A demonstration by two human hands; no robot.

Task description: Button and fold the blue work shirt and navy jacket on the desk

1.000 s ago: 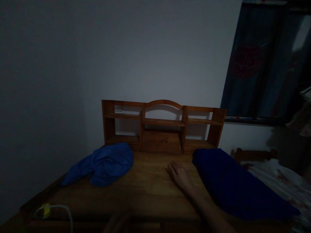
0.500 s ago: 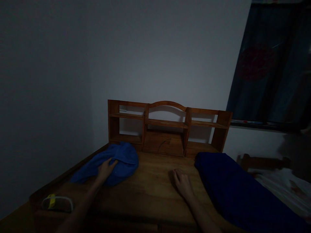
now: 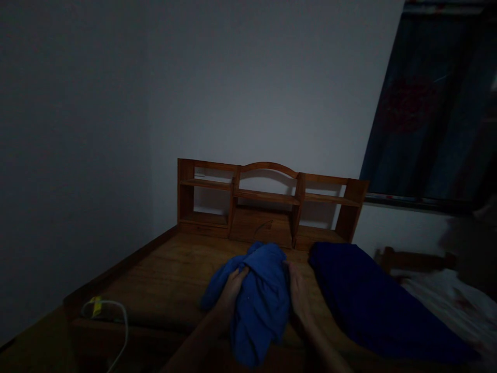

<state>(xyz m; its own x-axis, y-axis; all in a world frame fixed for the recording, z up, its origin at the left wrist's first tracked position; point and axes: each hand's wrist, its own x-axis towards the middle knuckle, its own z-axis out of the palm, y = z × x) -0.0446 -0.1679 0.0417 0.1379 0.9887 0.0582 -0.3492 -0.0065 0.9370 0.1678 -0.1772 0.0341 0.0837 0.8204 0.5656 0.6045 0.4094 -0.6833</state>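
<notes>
A crumpled blue cloth (image 3: 261, 298), perhaps a garment, is bunched up at the front middle of the wooden surface (image 3: 163, 277). Its lower end hangs toward me near the front edge. My left hand (image 3: 230, 295) grips the cloth on its left side, thumb on top and the other fingers hidden in the folds. Against the right side of the bundle lies my right hand (image 3: 298, 292), its fingers stretched forward and fairly flat. To the right of that hand, a folded dark blue cloth (image 3: 373, 300) lies along the surface.
A wooden shelf unit (image 3: 267, 194) stands along the back against the wall. At the front left edge is a white cable (image 3: 125, 316) with a yellow piece (image 3: 97, 305). White bedding (image 3: 450, 295) lies farther right, under a dark window (image 3: 423, 109).
My left hand has brought the blue cloth from the left side to the front middle. My right hand has gone from resting on the wood to the cloth's right side.
</notes>
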